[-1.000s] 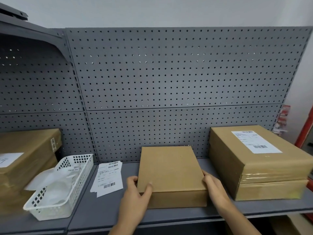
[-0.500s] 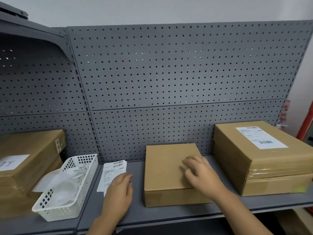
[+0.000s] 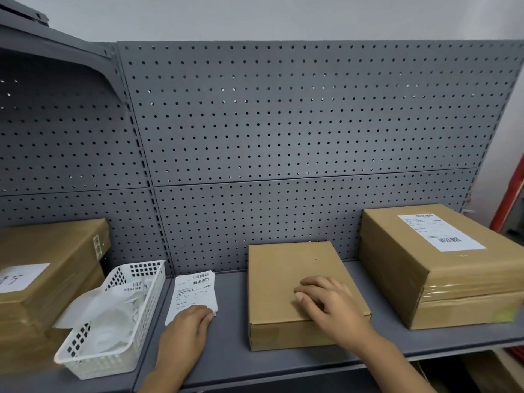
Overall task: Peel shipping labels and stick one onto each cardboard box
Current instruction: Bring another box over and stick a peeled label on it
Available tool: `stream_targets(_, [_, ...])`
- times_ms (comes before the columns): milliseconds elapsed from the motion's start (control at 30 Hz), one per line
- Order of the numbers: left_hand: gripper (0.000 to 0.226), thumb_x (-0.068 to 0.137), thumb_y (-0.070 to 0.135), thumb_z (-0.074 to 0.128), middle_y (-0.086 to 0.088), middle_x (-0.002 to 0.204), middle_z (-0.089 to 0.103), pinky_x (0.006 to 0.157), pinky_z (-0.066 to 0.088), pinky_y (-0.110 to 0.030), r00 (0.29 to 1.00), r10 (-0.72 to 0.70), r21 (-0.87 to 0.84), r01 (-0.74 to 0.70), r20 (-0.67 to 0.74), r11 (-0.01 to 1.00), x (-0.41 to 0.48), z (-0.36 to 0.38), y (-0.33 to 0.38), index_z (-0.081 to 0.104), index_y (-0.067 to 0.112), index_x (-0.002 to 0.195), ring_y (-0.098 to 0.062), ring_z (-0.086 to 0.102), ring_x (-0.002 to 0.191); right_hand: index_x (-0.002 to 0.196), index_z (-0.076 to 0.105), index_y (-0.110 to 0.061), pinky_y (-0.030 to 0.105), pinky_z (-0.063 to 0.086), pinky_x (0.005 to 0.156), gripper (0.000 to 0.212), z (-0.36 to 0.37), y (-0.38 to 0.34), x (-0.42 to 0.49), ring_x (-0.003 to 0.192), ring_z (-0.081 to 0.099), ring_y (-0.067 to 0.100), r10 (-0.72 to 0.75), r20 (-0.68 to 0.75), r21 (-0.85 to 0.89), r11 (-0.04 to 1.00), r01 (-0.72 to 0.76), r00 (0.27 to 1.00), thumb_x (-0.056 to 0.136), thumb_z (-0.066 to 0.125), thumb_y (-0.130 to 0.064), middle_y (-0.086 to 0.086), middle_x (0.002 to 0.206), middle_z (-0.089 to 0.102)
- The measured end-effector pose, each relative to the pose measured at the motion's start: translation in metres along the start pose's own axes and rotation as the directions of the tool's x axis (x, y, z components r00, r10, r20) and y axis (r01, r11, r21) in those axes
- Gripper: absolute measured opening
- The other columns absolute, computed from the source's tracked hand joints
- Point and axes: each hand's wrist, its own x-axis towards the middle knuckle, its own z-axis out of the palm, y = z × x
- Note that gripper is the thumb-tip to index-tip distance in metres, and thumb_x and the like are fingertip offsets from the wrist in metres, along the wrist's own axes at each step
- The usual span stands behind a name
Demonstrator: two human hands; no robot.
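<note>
Risk: double pick from labels (image 3: pixel 195 292), lower centre-left.
Left hand (image 3: pixel 185 326) lies flat on the labels, no pinch seen; right hand (image 3: pixel 329 306) rests released on bare box (image 3: pixel 283 268), lower centre. Sheets overlap: 2 may lift together, or crease.

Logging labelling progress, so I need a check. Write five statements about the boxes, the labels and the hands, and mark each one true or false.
1. The middle box has no label on its top. True.
2. The right hand rests on that box. True.
3. The label stack lies between the white basket and the middle box. True.
4. The left hand is inside the white basket. False: it touches the near end of the label stack on the shelf.
5. The right box carries no label. False: a white label is stuck on its top.
</note>
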Motion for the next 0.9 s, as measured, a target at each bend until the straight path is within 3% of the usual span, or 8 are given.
stream_targets(67, [0.017,0.103,0.033,0.055,0.014,0.085,0.067,0.065,0.050,-0.031,0.996,-0.080,-0.048,0.079,-0.031,0.996,0.002,-0.001,0.000,0.061,0.032,0.087,-0.011,0.062,0.080,0.121,0.071,-0.044,0.030,0.034,0.104,0.048,-0.002,-0.001,0.000,0.122,0.043,-0.004,0.011,0.003,0.024,1.000,-0.011,1.000,0.101,0.033,-0.065,-0.032,0.127,0.055])
stream_targets(167, [0.012,0.093,0.026,0.064,0.011,0.075,0.067,0.058,0.045,-0.028,0.977,-0.210,-0.172,0.200,-0.046,0.965,0.007,-0.007,0.003,0.062,0.029,0.082,-0.013,0.063,0.072,0.119,0.073,-0.042,0.032,0.034,0.105,0.054,-0.004,-0.003,0.001,0.121,0.044,-0.004,0.026,-0.006,0.059,0.998,-0.025,1.000,0.098,0.032,-0.070,-0.031,0.126,0.057])
stream_targets(267, [0.008,0.090,0.022,0.070,0.012,0.079,0.072,0.067,0.052,-0.031,0.961,-0.268,-0.287,0.236,-0.076,0.928,0.010,-0.016,0.008,0.070,0.028,0.084,-0.020,0.071,0.081,0.115,0.076,-0.038,0.035,0.036,0.108,0.058,-0.009,-0.005,0.004,0.120,0.048,-0.002,0.056,-0.001,0.139,0.989,-0.055,0.998,0.095,0.036,-0.075,-0.029,0.123,0.060])
stream_targets(333, [0.006,0.092,0.022,0.070,0.010,0.086,0.075,0.071,0.050,-0.030,0.949,-0.273,-0.362,0.201,-0.159,0.910,0.008,-0.025,0.017,0.074,0.026,0.091,-0.020,0.074,0.089,0.114,0.076,-0.034,0.034,0.042,0.107,0.044,-0.011,-0.009,0.005,0.119,0.052,-0.003,0.055,-0.015,0.205,0.977,-0.051,0.998,0.099,0.047,-0.064,-0.026,0.120,0.064])
stream_targets(467, [0.007,0.096,0.025,0.070,0.022,0.092,0.075,0.071,0.054,-0.024,0.939,-0.177,-0.535,-0.008,-0.294,0.845,-0.002,-0.052,0.065,0.075,0.031,0.098,-0.001,0.074,0.085,0.118,0.077,-0.021,0.030,0.052,0.101,0.022,-0.016,-0.038,0.002,0.113,0.064,-0.001,0.063,-0.062,0.509,0.860,-0.022,0.996,0.104,0.062,-0.028,-0.016,0.116,0.072])
stream_targets(633, [0.019,0.096,0.018,0.071,0.028,0.110,0.073,0.079,0.057,-0.016,0.940,0.079,-0.592,-0.274,-0.333,0.758,-0.016,-0.062,0.128,0.077,0.034,0.106,0.001,0.073,0.091,0.129,0.073,-0.017,0.039,0.053,0.108,0.033,-0.018,-0.077,0.001,0.119,0.070,0.011,0.100,-0.058,0.767,0.641,-0.019,0.993,0.100,0.066,-0.031,-0.009,0.124,0.076])
stream_targets(767, [0.028,0.095,0.013,0.073,0.024,0.125,0.071,0.087,0.059,-0.019,0.927,0.199,-0.619,-0.362,-0.317,0.697,-0.024,-0.056,0.147,0.079,0.027,0.119,0.006,0.070,0.108,0.133,0.070,-0.015,0.036,0.049,0.113,0.036,-0.020,-0.081,-0.005,0.130,0.064,0.013,0.063,-0.092,0.840,0.541,0.044,0.994,0.098,0.066,-0.024,-0.007,0.132,0.072])
stream_targets(900, [0.029,0.094,0.021,0.075,0.021,0.129,0.071,0.095,0.057,-0.023,0.913,0.236,-0.624,-0.401,-0.333,0.671,-0.029,-0.053,0.151,0.078,0.028,0.122,0.006,0.066,0.118,0.128,0.072,-0.012,0.035,0.054,0.107,0.030,-0.024,-0.077,-0.014,0.125,0.068,0.019,0.070,-0.124,0.892,0.445,0.081,0.990,0.100,0.061,-0.013,-0.001,0.129,0.074])
